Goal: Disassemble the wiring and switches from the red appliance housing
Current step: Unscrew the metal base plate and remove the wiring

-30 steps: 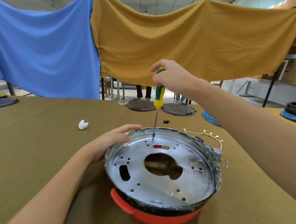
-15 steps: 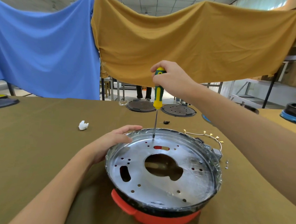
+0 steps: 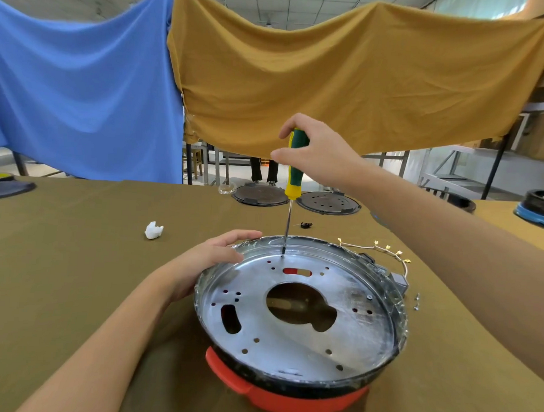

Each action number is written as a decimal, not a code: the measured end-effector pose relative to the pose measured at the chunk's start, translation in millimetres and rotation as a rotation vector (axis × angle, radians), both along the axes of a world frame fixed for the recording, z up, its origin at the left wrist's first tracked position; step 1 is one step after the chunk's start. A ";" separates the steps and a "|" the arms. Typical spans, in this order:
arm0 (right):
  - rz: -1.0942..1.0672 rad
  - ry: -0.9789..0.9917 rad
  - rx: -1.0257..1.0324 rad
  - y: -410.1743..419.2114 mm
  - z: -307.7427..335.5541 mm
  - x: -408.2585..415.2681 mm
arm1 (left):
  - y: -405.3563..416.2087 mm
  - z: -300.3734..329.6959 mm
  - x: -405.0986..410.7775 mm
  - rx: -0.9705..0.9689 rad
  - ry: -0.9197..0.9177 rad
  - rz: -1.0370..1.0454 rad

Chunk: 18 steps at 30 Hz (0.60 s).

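Upturned red housing (image 3: 289, 399), perforated silver plate (image 3: 346, 323), left hand (image 3: 204, 262) steadying rim, right hand (image 3: 317, 151) gripping screwdriver (image 3: 294, 178)

Workshop or warehouse floor: metal shelving (image 3: 449, 171), cloth-covered worktable (image 3: 72, 258), hung fabric partitions (image 3: 350, 74), dismantled appliance parts (image 3: 327, 203).

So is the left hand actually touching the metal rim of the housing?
Touching. In the head view the left hand lies against the far left of the housing's metal rim, fingers draped over its edge with no gap, while the right hand grips the screwdriver.
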State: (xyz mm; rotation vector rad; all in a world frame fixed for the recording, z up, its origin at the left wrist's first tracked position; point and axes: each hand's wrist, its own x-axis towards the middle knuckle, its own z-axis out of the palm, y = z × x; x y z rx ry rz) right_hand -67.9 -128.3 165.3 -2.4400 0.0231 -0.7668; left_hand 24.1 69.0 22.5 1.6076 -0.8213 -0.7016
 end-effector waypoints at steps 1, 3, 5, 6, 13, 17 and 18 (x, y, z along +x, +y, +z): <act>-0.011 -0.011 -0.026 -1.7 -2.3 -0.2 | 0.0 0.1 -0.6 0.002 -0.004 0.004; -0.042 -0.058 -0.063 -4.6 -4.3 -0.2 | 0.2 0.7 -1.6 0.005 -0.011 0.012; -0.024 -0.079 -0.066 -5.7 -2.9 -0.9 | 0.4 0.9 -2.3 0.002 -0.006 0.010; 0.004 -0.075 -0.042 -5.9 -1.2 -1.3 | 0.8 0.9 -2.6 -0.002 0.000 0.007; 0.107 -0.107 0.073 -9.1 -6.7 -8.3 | 0.3 2.8 -5.1 -0.002 -0.019 0.021; 0.198 -0.182 0.198 -7.3 -5.2 -15.2 | 1.0 3.2 -5.9 0.004 -0.033 0.018; 0.209 -0.200 0.226 -6.6 -2.4 -16.5 | 1.2 3.3 -5.7 0.003 -0.034 0.011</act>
